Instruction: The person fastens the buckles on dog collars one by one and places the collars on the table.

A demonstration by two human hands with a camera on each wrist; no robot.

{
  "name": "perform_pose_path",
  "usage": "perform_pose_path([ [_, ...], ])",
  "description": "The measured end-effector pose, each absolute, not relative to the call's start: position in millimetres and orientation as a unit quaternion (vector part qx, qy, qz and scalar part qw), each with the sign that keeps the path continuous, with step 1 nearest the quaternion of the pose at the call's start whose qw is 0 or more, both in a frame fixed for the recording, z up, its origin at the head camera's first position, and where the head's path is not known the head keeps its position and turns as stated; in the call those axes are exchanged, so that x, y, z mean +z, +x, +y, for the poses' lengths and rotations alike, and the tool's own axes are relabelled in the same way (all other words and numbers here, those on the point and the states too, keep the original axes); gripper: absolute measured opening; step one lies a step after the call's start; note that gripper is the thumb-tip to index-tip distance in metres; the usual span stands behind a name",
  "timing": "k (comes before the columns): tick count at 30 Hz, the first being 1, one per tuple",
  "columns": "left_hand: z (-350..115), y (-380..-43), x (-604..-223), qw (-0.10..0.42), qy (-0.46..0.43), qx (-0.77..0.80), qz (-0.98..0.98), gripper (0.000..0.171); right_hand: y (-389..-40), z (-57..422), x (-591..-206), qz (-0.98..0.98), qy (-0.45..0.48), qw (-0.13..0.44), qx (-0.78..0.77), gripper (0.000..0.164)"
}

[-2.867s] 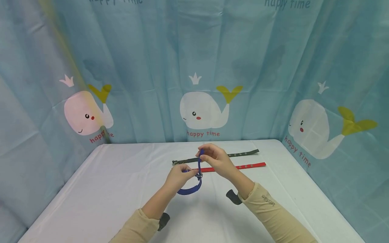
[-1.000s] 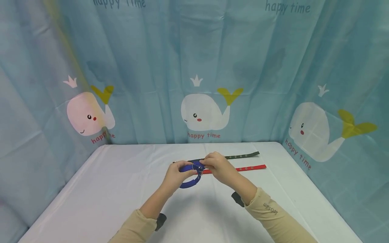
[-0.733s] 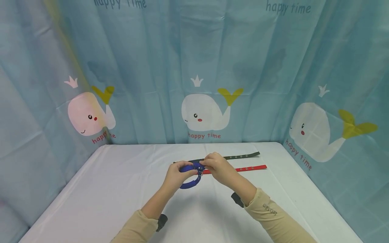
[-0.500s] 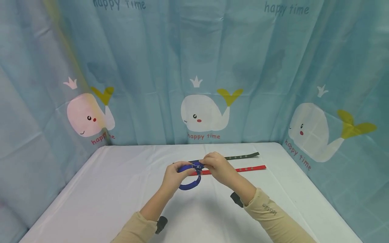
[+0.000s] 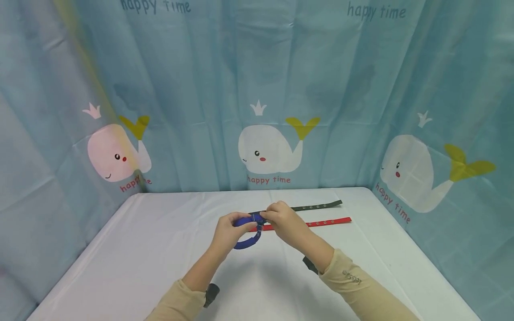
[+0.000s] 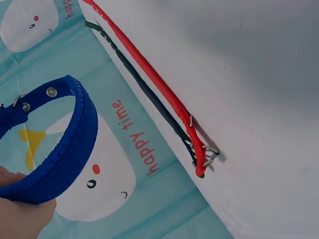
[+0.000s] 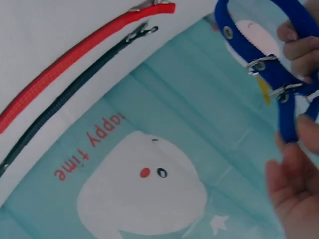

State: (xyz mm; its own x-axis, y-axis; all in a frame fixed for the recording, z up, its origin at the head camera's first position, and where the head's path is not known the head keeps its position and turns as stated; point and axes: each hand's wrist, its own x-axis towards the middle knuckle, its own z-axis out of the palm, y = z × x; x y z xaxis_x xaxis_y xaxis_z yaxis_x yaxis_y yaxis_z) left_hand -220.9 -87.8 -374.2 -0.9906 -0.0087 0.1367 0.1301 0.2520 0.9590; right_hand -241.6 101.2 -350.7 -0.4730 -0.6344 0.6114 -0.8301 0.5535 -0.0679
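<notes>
A blue pet collar (image 5: 246,244), bent into a loop, is held up above the table by both hands. My left hand (image 5: 225,231) pinches its padded band on the left, thumb below and fingers above. My right hand (image 5: 286,224) pinches the strap end at the right of the buckle. The right wrist view shows the metal buckle (image 7: 285,92), a ring and eyelets, with the strap (image 7: 287,122) running down to the right fingertips. A riveted eyelet (image 6: 51,92) shows on the band in the left wrist view.
Behind the hands, a red collar (image 5: 331,222) and a dark green collar (image 5: 321,206) lie stretched out on the white table (image 5: 152,249), their buckle ends to the left. A light blue whale-print curtain (image 5: 192,151) encloses the back and sides.
Earlier the right hand held the strap end upright above the buckle; it has since come down, bringing the strap end level to the right. Over the last second, both hands shift slightly left.
</notes>
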Motion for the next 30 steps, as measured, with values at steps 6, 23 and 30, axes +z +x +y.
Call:
perform_pose_path([
  [6, -91, -221, -375, 0.052, -0.031, -0.611, -0.789, 0.028, -247, 100, -358, -0.81, 0.431, 0.219, 0.332, 0.019],
  [23, -94, -217, -375, 0.025, 0.003, -0.631, -0.775, 0.036, -246, 92, -370, -0.8, 0.398, 0.19, 0.407, 0.026],
  [30, -94, -213, -369, 0.006, 0.002, -0.682, -0.731, 0.039, -243, 94, -381, -0.793, 0.329, 0.181, 0.479, 0.03],
])
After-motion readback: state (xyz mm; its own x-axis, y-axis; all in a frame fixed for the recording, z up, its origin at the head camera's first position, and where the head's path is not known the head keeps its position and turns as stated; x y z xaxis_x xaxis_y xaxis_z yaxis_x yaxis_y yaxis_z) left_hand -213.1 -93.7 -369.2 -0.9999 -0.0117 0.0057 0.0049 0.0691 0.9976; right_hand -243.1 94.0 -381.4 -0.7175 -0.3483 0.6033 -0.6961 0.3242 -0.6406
